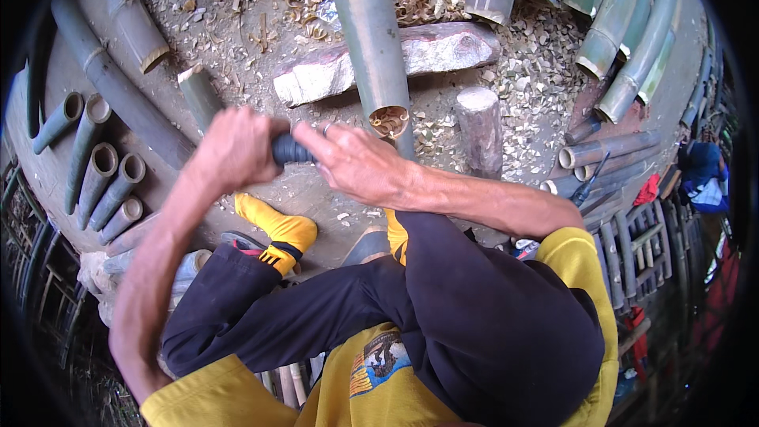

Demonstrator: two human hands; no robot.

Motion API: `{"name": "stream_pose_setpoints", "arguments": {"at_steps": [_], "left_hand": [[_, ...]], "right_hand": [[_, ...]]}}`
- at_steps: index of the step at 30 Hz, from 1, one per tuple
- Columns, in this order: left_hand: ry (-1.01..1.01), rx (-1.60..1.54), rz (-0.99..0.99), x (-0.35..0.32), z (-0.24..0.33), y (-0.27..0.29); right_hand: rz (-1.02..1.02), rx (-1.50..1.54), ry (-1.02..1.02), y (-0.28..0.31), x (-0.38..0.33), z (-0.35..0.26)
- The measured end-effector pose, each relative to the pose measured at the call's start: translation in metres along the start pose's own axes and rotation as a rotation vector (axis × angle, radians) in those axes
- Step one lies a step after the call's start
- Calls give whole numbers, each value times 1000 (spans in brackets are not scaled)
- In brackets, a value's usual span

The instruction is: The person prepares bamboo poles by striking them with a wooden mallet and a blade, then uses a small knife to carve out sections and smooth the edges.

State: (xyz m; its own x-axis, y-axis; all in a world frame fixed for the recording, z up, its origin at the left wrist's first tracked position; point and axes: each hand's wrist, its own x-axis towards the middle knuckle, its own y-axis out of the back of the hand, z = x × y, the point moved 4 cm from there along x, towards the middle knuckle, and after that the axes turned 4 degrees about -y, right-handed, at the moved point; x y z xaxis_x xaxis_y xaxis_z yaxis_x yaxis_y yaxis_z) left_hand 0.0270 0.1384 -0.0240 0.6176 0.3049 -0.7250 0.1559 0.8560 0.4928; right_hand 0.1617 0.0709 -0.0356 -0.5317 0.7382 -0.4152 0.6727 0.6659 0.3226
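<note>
Between my two hands is a dark, ribbed handle-like cylinder (292, 150); what it belongs to is hidden. My left hand (241, 149) is closed around its left end. My right hand (360, 162), with a ring on one finger, wraps its right end. Just beyond the hands, a thick green-grey bamboo pole (368, 39) slopes toward me across a whitish log (316, 77). Curled shavings (389, 121) sit in the pole's open near end, close above my right hand. A short bamboo piece (200, 96) lies beyond my left hand.
Upright bamboo tubes (103, 162) stand at the left, beside a long bamboo pole (130, 95). More poles (632, 39) lean in at the far right. A short wooden post (479, 130) stands right of the pole. Wood chips (545, 95) cover the ground. My yellow-socked foot (277, 225) is below my hands.
</note>
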Motion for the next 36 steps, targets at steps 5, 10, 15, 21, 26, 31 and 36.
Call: {"name": "stream_pose_setpoints", "arguments": {"at_steps": [5, 10, 15, 21, 26, 31, 36], "left_hand": [[285, -722, 273, -34, 45, -153], [-50, -23, 48, -8, -1, -29], [3, -11, -27, 2, -1, -5], [404, -1077, 281, -31, 82, -144], [147, -253, 71, -22, 20, -48], [294, -521, -19, -32, 39, -68], [516, -981, 284, -31, 116, -154]], "right_hand": [[-395, -279, 131, -18, -22, 4], [12, -81, 3, -11, -4, -1], [-65, 41, 0, -1, 2, 6], [-665, -386, 196, -11, -22, 5], [-90, -180, 182, -12, -14, 4], [-403, -278, 165, -8, -14, 7], [-599, -463, 488, -9, -42, 20]]}}
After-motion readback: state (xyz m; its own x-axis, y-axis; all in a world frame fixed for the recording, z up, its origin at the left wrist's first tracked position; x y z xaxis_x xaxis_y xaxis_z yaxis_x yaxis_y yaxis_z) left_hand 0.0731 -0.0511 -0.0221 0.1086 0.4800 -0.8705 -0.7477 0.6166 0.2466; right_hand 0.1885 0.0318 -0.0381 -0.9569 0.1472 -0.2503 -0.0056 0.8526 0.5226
